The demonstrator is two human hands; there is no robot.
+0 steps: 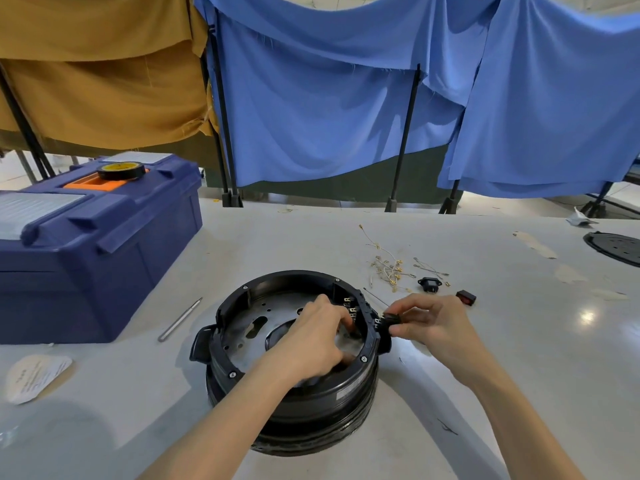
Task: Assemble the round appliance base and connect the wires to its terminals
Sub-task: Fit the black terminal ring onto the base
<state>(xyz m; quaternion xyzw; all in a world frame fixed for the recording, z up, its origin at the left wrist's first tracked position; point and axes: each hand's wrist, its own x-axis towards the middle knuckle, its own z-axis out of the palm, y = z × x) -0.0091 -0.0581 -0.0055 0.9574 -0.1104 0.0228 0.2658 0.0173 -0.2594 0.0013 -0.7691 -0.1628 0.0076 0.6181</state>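
1. round appliance base (294,393): black, open side up, standing on the desk (485,393) directly beneath the left grip, its right rim next to the right grip's fingertips. a grey metal plate (249,327) with holes lies inside.
2. left grip (311,337): reaching down into the base, fingers curled toward the inner wall on the right side. fingertips are hidden and blurred, so it cannot be told whether they hold anything.
3. right grip (429,320): outside the base, thumb and fingers pinching a small black part (393,320) at the outer rim.
4. terminals (349,308): brass tabs on the inner wall, just beyond the left grip's fingers, between the two grips.
5. wires (388,268): loose pale bundle with brass ends, on the desk beyond the right grip, apart from it.
6. black socket (430,284): just beyond the right grip, beside the wires.
7. red switch (465,296): near the right grip, beyond it and to its right.
8. metal rod (180,318): lying to the left of the left grip, apart from the base.
9. blue toolbox (97,258): well to the left of the left grip, with a roll of black tape (121,170) on its lid.
10. white label (36,377): flat on the desk, far left of the left grip.
11. black round cover (616,247): far right of the right grip, cut off by the frame edge.
12. blue cloth (329,109) and tan cloth (97,71): hanging behind the desk, well beyond both grips.
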